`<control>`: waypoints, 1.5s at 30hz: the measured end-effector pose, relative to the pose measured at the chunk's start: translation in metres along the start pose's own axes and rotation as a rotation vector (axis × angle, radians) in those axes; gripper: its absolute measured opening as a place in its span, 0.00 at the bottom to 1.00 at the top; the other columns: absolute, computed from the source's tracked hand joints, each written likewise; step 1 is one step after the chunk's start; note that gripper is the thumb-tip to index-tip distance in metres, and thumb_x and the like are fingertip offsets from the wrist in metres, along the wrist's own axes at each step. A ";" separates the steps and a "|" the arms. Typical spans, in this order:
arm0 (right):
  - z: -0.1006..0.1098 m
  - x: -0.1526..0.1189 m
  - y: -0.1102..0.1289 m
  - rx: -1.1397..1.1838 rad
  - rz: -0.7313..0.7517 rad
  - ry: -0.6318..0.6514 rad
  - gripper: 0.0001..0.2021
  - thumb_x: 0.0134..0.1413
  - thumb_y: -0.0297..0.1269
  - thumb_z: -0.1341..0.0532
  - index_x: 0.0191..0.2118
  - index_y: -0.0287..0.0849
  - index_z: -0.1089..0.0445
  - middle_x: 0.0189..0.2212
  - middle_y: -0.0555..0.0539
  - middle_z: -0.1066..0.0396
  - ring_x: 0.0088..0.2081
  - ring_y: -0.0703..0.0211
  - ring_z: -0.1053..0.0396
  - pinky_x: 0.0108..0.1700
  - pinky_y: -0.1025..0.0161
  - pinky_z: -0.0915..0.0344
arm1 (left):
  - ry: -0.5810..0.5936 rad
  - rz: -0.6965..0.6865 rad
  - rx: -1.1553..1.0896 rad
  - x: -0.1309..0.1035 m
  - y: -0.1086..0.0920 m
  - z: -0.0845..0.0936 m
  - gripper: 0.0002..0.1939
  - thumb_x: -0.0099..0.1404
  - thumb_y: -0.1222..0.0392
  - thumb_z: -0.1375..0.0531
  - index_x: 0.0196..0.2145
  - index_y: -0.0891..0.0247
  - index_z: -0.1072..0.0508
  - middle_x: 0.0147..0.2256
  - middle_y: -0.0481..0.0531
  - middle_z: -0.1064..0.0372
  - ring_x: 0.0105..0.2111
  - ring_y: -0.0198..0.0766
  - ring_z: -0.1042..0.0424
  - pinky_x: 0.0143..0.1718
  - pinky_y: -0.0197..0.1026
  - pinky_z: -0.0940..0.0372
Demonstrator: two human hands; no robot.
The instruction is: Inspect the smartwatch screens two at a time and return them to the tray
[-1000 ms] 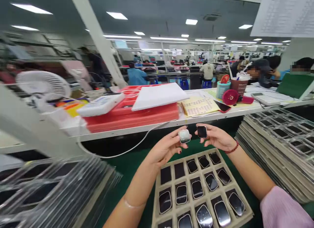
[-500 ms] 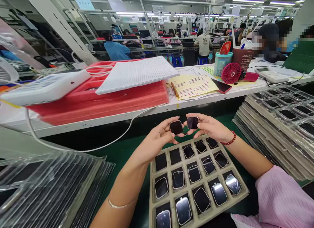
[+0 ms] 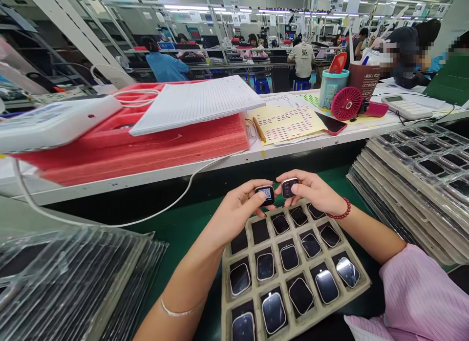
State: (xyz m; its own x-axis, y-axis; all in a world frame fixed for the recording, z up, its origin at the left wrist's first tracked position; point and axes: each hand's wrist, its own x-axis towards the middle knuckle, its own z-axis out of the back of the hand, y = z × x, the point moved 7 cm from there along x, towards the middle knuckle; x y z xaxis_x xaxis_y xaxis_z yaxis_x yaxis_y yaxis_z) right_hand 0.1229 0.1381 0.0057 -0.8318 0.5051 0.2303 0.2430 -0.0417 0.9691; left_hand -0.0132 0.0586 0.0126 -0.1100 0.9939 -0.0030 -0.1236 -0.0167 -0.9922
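Observation:
My left hand [image 3: 244, 199] grips a smartwatch [image 3: 265, 195] whose lit screen shows a QR code, with the thumb on its face. Close beside it, my right hand [image 3: 309, 187] holds a second smartwatch [image 3: 289, 187], its screen faintly lit with small text. Both watches are above the far edge of a beige compartment tray [image 3: 255, 271]. Several square watches with dark screens lie in the tray's compartments, one in each. Two compartments at its far left corner, such as this one [image 3: 260, 231], hold no watch.
Stacked clear trays [image 3: 73, 282] stand at the left, and more trays [image 3: 399, 184] at the right. Across the shelf are red foam [image 3: 176, 145], a notebook [image 3: 201, 104], a phone [image 3: 331, 123], a small fan [image 3: 346, 103] and a calculator [image 3: 408, 107]. A white cable [image 3: 172, 204] hangs in front.
Both watch screens were dark and are now lit, the left one with a QR code. My left thumb has moved onto its watch face. The camera view has shifted slightly.

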 end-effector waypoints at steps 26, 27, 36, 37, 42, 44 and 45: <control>-0.001 -0.003 0.005 -0.081 0.022 -0.064 0.12 0.60 0.39 0.39 0.47 0.39 0.30 0.38 0.45 0.23 0.28 0.64 0.25 0.28 0.70 0.30 | -0.056 -0.005 -0.004 -0.002 -0.003 -0.005 0.18 0.57 0.51 0.33 0.41 0.64 0.25 0.35 0.54 0.24 0.28 0.38 0.25 0.25 0.35 0.35; 0.000 -0.003 0.005 -0.080 0.022 -0.074 0.12 0.61 0.39 0.40 0.46 0.39 0.30 0.37 0.45 0.23 0.27 0.65 0.26 0.27 0.70 0.31 | -0.057 0.001 -0.006 -0.002 -0.003 -0.005 0.18 0.57 0.51 0.33 0.41 0.64 0.25 0.35 0.54 0.24 0.28 0.38 0.25 0.24 0.36 0.35; -0.002 -0.003 0.010 -0.071 0.039 -0.106 0.16 0.50 0.30 0.36 0.47 0.40 0.31 0.38 0.46 0.25 0.29 0.65 0.27 0.30 0.69 0.28 | -0.047 0.012 0.008 -0.004 -0.003 -0.004 0.23 0.56 0.56 0.33 0.48 0.64 0.28 0.43 0.57 0.25 0.36 0.43 0.23 0.28 0.37 0.32; -0.001 -0.003 0.009 -0.073 0.041 -0.114 0.14 0.52 0.32 0.36 0.46 0.39 0.31 0.36 0.47 0.25 0.27 0.66 0.28 0.30 0.68 0.28 | -0.042 0.014 0.013 -0.004 -0.002 -0.004 0.23 0.56 0.56 0.33 0.49 0.64 0.29 0.43 0.57 0.25 0.37 0.43 0.23 0.29 0.37 0.32; 0.002 -0.003 0.001 -0.066 -0.016 -0.090 0.18 0.58 0.32 0.44 0.54 0.39 0.33 0.41 0.44 0.24 0.29 0.65 0.26 0.29 0.68 0.28 | -0.041 0.003 0.024 -0.003 -0.003 -0.003 0.23 0.57 0.55 0.34 0.49 0.64 0.29 0.44 0.58 0.25 0.36 0.42 0.23 0.29 0.37 0.33; 0.001 -0.004 0.002 -0.067 -0.013 -0.068 0.22 0.56 0.30 0.44 0.57 0.41 0.35 0.45 0.44 0.25 0.32 0.63 0.25 0.30 0.68 0.27 | -0.054 0.001 0.027 -0.003 -0.004 -0.003 0.23 0.57 0.55 0.34 0.49 0.64 0.29 0.45 0.58 0.25 0.36 0.42 0.23 0.29 0.37 0.33; 0.001 -0.004 0.004 -0.074 -0.002 -0.064 0.23 0.55 0.29 0.43 0.57 0.41 0.35 0.45 0.44 0.26 0.33 0.63 0.25 0.31 0.69 0.27 | -0.056 -0.002 0.026 -0.003 -0.004 -0.003 0.23 0.57 0.55 0.34 0.49 0.64 0.29 0.44 0.58 0.25 0.36 0.42 0.23 0.28 0.37 0.33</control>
State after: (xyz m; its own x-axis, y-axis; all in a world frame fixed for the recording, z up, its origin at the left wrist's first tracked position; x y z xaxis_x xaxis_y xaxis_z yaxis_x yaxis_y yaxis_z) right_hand 0.1277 0.1368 0.0081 -0.7984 0.5588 0.2242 0.2014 -0.1031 0.9741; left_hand -0.0098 0.0560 0.0167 -0.1651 0.9863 0.0064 -0.1492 -0.0186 -0.9886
